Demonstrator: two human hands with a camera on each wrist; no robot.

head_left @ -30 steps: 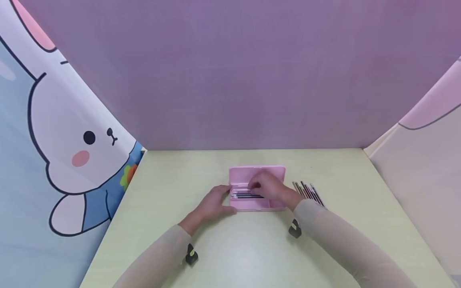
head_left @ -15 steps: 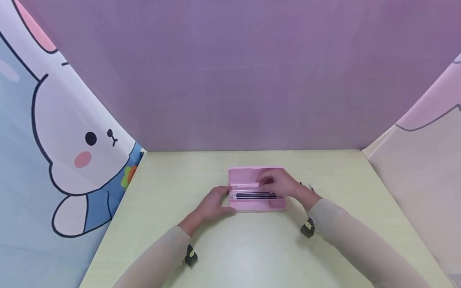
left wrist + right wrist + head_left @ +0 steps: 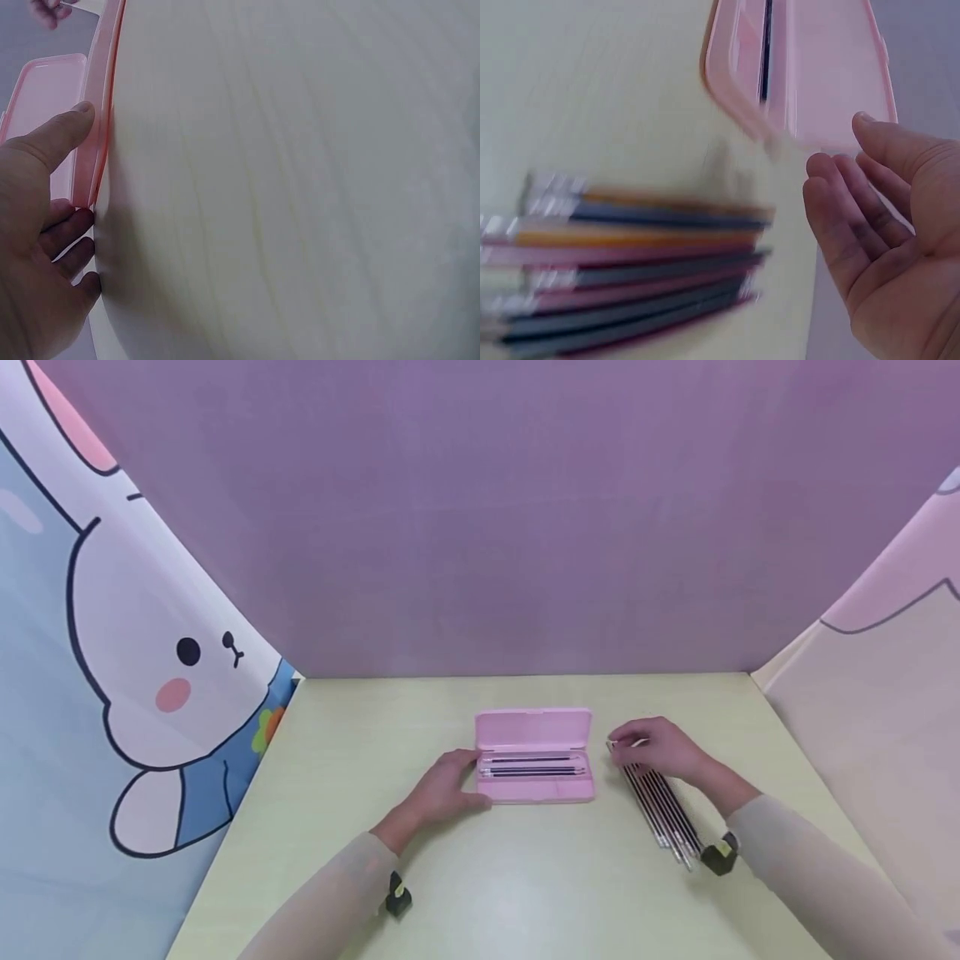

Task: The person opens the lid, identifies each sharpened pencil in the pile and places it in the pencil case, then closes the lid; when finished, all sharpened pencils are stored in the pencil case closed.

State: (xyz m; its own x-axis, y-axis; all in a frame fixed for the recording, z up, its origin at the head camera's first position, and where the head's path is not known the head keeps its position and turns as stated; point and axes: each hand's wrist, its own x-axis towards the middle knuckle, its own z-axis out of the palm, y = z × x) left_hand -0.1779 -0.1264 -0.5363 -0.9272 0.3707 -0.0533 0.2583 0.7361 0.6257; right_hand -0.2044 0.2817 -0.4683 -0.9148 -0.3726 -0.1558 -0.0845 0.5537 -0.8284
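Note:
A pink pencil case [image 3: 521,790] lies on the table with its lid [image 3: 534,729] tipped back. Several dark pencils [image 3: 532,771] lie lengthwise in its long compartment. My left hand [image 3: 444,785] holds the case's left end, thumb along the front edge and fingers against the end wall. To the right of the case, my right hand [image 3: 663,750] hovers over the far ends of several loose pencils [image 3: 662,814]. In the right wrist view its fingers [image 3: 826,199] are loosely bent with nothing between them. The loose pencils look blurred there, striped in dark, orange and pink.
The pale wooden table [image 3: 480,877] meets a purple wall [image 3: 517,527] at the back. A bunny-printed curtain [image 3: 127,710] borders the left side, and another printed cloth [image 3: 892,693] the right. A small dark device [image 3: 398,895] hangs at each wrist.
My right hand has moved right, from over the case to over the loose pencils, leaving the pencils in the case in view. My left hand has stayed at the case's left end.

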